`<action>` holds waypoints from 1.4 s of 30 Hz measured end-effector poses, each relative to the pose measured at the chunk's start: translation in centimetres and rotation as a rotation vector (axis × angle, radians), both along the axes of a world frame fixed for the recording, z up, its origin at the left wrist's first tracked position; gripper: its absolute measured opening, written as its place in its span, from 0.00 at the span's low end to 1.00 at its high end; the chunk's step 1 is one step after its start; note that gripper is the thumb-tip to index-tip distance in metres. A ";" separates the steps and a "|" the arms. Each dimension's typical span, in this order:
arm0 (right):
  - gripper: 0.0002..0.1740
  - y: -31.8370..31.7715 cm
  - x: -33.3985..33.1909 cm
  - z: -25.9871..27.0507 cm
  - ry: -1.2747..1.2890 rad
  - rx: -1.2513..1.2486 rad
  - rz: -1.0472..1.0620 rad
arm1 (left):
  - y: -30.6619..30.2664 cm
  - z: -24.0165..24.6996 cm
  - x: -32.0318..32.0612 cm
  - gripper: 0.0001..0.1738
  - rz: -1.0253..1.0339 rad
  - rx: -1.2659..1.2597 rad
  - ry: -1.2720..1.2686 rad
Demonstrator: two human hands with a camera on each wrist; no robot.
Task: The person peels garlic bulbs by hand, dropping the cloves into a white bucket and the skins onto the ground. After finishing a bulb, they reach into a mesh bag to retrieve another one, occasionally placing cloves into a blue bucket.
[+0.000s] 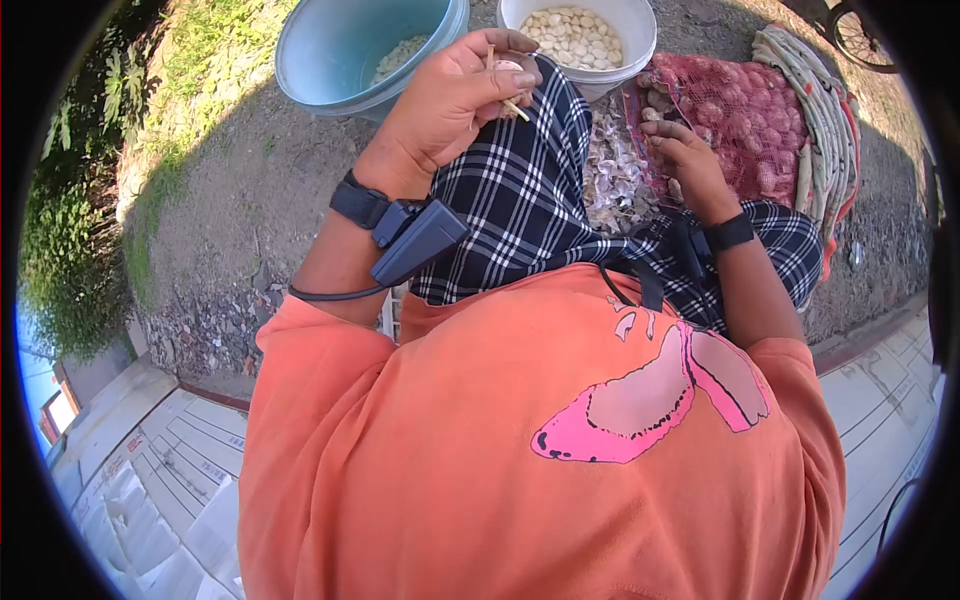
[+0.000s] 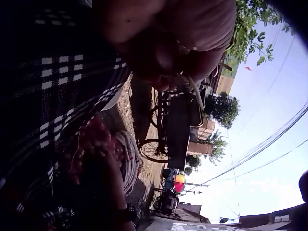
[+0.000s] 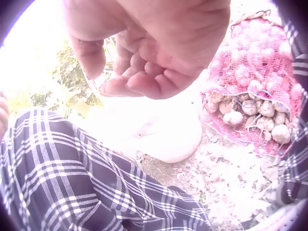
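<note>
In the head view my left hand (image 1: pixel 455 95) is raised over the plaid-covered knee. It grips a garlic bulb (image 1: pixel 508 66), pale pink, mostly hidden behind the fingers, with a thin stem (image 1: pixel 516 109) poking out. The left wrist view shows that stem (image 2: pixel 195 92) below the dark underside of the hand (image 2: pixel 168 38). My right hand (image 1: pixel 692 165) is held near the mouth of a red mesh sack (image 1: pixel 745 120) of garlic. Its fingers bend loosely, with a gap between thumb and fingertips in the right wrist view, and no bulb shows in it.
A blue bucket (image 1: pixel 330 50) holding some pale cloves and a white bucket (image 1: pixel 648 50) full of peeled cloves stand ahead. Papery garlic skins (image 1: pixel 612 175) cover the ground between the legs. Folded sacking (image 1: pixel 815 110) lies beyond the mesh sack.
</note>
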State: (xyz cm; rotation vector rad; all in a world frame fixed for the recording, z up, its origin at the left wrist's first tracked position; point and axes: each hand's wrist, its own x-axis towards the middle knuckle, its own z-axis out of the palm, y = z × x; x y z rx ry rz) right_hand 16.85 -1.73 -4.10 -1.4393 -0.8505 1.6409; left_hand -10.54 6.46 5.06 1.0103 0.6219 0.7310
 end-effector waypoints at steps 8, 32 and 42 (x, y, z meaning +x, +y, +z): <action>0.13 -0.5 0.0 -2.2 -0.104 -0.119 -0.038 | 0.0 -3.6 -13.5 0.17 0.272 -0.109 0.033; 0.11 -1.5 3.8 -6.6 -0.280 -0.180 -0.035 | -4.1 -12.8 -9.6 0.16 -0.862 0.630 1.153; 0.13 -1.6 4.3 -6.9 -0.336 -0.064 0.142 | -2.3 -13.7 -8.3 0.14 -0.941 0.641 1.164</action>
